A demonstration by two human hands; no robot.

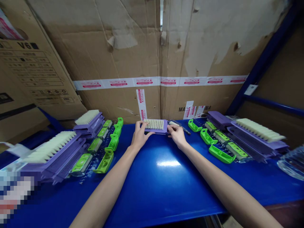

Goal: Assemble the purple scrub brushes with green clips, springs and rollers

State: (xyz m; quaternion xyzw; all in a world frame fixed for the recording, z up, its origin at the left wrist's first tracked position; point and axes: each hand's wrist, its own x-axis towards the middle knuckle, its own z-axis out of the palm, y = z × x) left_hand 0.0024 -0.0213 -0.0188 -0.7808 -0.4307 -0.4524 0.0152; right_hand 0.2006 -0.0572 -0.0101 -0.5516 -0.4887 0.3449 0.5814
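A purple plate with rows of cream bristle tufts, a brush head (154,125), is held at the back of the blue table between my two hands. My left hand (140,134) grips its left end, fingers over the bristle side and thumb along the near edge. At the right end, my right hand (177,135) has its fingers closed on the purple edge; whether a small part is also in them cannot be seen. Just behind the right hand lie a dark pen-like tool (186,130) and a pale-bristled piece (174,123), partly covered by that hand.
Stacked purple brush heads stand left (54,147) and right (258,129). Beside them are rows of clear-and-green parts (82,163) and green clips (104,161), with more green clips (220,154) on the right. Cardboard (118,57) walls the back; a clear plastic container (293,163) sits far right.
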